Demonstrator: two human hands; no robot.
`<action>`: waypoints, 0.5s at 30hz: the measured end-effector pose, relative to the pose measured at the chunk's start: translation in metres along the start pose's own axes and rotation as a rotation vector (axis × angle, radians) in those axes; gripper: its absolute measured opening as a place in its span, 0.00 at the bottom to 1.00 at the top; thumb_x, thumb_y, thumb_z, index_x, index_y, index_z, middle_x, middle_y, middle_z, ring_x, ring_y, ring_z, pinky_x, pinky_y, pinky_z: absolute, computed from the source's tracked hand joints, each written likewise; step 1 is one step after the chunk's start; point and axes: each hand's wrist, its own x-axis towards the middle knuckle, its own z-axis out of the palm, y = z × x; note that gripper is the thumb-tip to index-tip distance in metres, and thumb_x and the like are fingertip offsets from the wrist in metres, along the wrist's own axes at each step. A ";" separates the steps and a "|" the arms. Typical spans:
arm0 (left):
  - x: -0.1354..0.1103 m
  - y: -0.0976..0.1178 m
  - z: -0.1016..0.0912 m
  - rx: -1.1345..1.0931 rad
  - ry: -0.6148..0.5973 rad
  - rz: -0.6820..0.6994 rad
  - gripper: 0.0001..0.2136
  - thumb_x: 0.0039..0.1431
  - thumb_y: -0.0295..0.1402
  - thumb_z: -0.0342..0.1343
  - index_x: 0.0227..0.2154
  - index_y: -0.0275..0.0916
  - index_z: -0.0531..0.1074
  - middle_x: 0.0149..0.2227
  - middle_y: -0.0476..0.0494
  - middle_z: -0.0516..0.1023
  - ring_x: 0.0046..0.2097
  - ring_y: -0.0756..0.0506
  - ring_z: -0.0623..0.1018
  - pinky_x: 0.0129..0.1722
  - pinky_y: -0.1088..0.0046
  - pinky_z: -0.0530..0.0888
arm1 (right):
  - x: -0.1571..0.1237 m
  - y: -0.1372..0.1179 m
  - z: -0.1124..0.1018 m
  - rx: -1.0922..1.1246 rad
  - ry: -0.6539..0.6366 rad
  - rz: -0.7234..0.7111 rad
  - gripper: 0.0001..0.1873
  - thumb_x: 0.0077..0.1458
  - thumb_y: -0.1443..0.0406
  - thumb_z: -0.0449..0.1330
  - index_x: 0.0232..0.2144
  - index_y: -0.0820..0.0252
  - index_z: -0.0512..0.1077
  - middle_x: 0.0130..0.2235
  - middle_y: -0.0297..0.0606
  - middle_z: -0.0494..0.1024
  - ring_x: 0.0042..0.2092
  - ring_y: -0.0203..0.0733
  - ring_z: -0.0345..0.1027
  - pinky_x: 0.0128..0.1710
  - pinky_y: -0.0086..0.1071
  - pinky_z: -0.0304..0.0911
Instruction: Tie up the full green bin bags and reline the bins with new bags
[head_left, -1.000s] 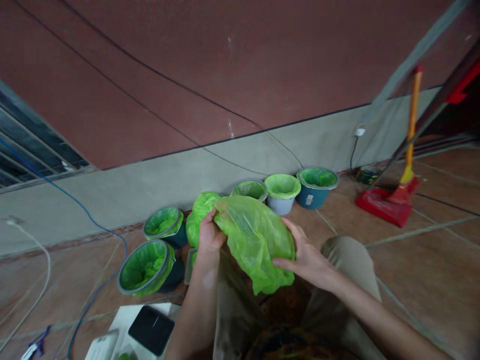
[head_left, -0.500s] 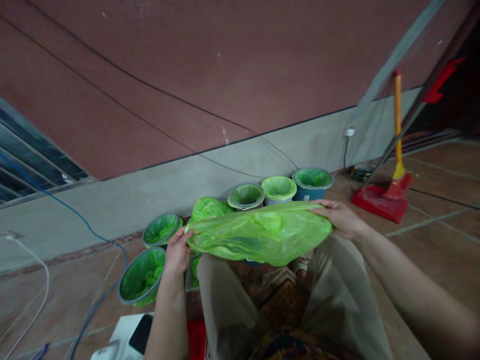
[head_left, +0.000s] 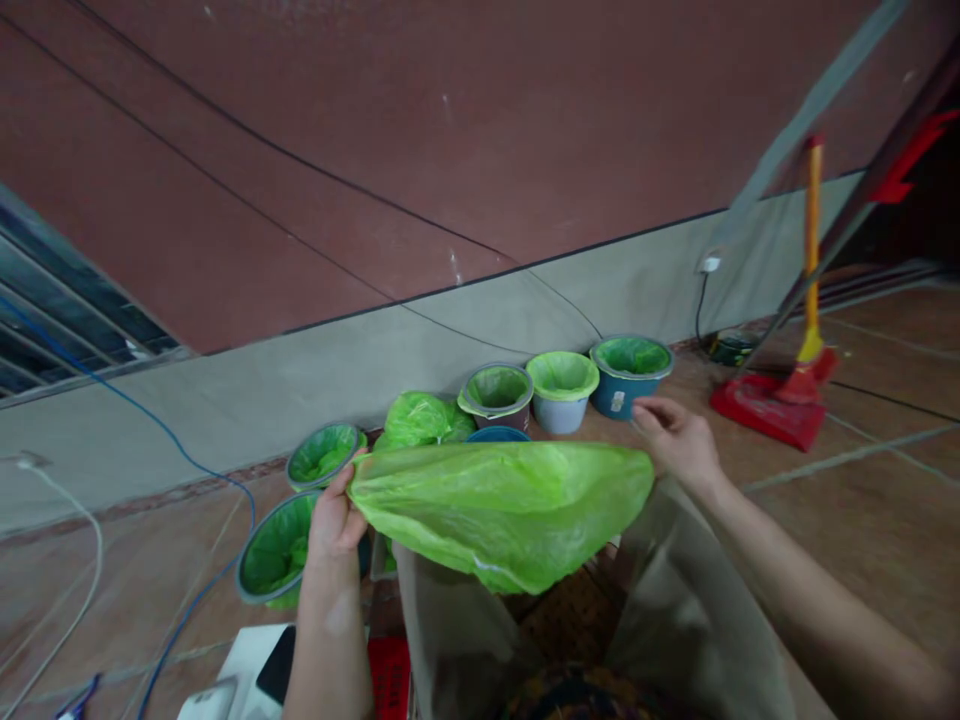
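A thin green plastic bag (head_left: pixel 502 500) hangs spread out sideways over my lap, its body puffed and sagging. My left hand (head_left: pixel 337 515) is closed on its left end, thumb and fingers pinching the film. Just above and beyond the bag's right end is my right hand (head_left: pixel 679 435), with fingers bent and fingertips slightly apart. No film shows between those fingers. Partly behind the bag is a blue bin rim (head_left: pixel 499 434). Beside my left hand stand a green-lined grey-rimmed bin (head_left: pixel 251 560) and a smaller lined bin (head_left: pixel 294 465).
Along the wall are a brown lined bin (head_left: pixel 517 415), a white lined bin (head_left: pixel 561 415), a blue lined bin (head_left: pixel 626 398) and a bundle of green bags (head_left: pixel 416 415). A red dustpan (head_left: pixel 765 410) and broom (head_left: pixel 812 260) stand right. A blue cable (head_left: pixel 180 445) crosses the floor left.
My right hand has come off the bag's right end and sits slightly up and right. The bag sags lower and shows more of its width. My left hand keeps its hold, slightly further left.
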 end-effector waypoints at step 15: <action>0.006 -0.018 -0.014 -0.022 0.045 -0.050 0.14 0.59 0.29 0.53 0.46 0.34 0.75 0.30 0.44 0.82 0.32 0.45 0.81 0.41 0.65 0.79 | -0.118 -0.006 0.122 -0.168 -0.700 -0.392 0.36 0.52 0.55 0.63 0.59 0.60 0.59 0.57 0.48 0.68 0.58 0.50 0.63 0.58 0.45 0.59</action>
